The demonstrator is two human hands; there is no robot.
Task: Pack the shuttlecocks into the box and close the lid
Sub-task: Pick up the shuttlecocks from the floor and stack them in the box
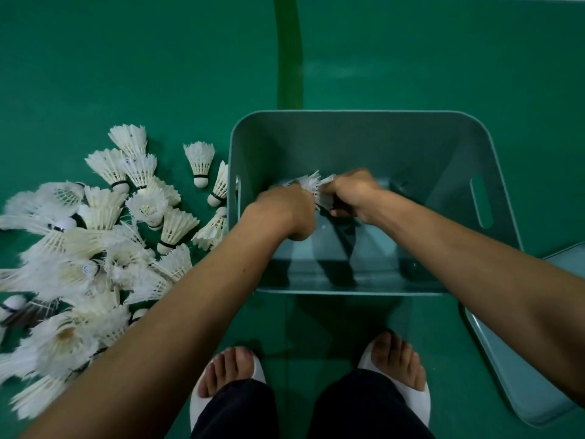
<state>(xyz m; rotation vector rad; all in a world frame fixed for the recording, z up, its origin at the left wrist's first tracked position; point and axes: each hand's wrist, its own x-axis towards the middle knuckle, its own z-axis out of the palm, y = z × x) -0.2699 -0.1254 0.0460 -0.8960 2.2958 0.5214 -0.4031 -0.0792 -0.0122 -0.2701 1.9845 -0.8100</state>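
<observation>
A grey-green plastic box (373, 122) stands open on the green floor in front of me. Both my hands are down inside it. My left hand (286, 210) and my right hand (351, 191) are closed around a bunch of white feather shuttlecocks (311, 183) held between them, low over the box's bottom. A large heap of white shuttlecocks (104, 242) lies on the floor to the left of the box, some touching its left wall. The box's lid (519, 369) lies flat on the floor at the lower right.
The floor is a green court surface with a lighter green line (289, 52) running away behind the box. My feet in white slippers (228, 372) stand just in front of the box's near wall. The box has a handle slot (481, 201) in its right wall.
</observation>
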